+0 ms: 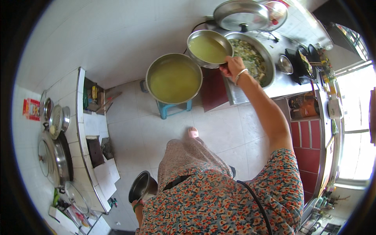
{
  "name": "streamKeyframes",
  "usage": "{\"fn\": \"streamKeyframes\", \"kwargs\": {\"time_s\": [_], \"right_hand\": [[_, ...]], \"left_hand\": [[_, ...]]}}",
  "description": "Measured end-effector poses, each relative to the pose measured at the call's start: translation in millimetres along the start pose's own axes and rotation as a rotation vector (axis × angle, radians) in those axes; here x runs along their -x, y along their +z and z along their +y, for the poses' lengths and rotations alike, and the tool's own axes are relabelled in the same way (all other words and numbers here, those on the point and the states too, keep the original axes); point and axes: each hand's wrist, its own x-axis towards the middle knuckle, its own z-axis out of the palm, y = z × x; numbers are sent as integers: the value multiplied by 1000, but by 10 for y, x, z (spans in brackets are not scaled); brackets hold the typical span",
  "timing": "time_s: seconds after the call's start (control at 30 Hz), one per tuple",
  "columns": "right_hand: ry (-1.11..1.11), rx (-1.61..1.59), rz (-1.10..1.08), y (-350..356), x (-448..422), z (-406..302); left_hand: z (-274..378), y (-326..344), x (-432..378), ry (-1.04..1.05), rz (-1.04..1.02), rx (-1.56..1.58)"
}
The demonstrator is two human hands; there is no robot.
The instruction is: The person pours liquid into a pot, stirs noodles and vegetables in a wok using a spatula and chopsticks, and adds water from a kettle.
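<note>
My right hand (pixel 233 68), a bangle on its wrist, grips the near edge of a metal bowl (pixel 209 48) of yellow-green liquid. Just left of that bowl is a large steel basin (pixel 175 78) of similar liquid, on a blue plastic stool (pixel 173 109). Close to my right hand, a wide steel pan (pixel 268 73) of chopped greens in liquid sits on the counter. Low at my left side, my left hand (pixel 138 202) holds a dark-bottomed metal pot (pixel 143 186) tilted; its fingers are mostly hidden.
Leaning at the back are a steel lid (pixel 241 16) and a glass lid (pixel 276 14). A small metal bowl (pixel 285 64) and a black stove (pixel 296 66) lie farther right. Along the left, a tiled counter (pixel 77 123) holds a large lidded wok (pixel 55 158). Red cabinets (pixel 307 158) line the right.
</note>
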Motion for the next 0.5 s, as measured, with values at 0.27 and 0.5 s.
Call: {"fn": "streamKeyframes", "kwargs": {"time_s": [0.27, 0.5], "right_hand": [[-34, 246, 61, -1496, 204, -457], [-117, 429, 132, -2259, 20, -200]], "left_hand": [[108, 730, 199, 50, -24, -94], [59, 1227, 488, 93, -1, -131]]}}
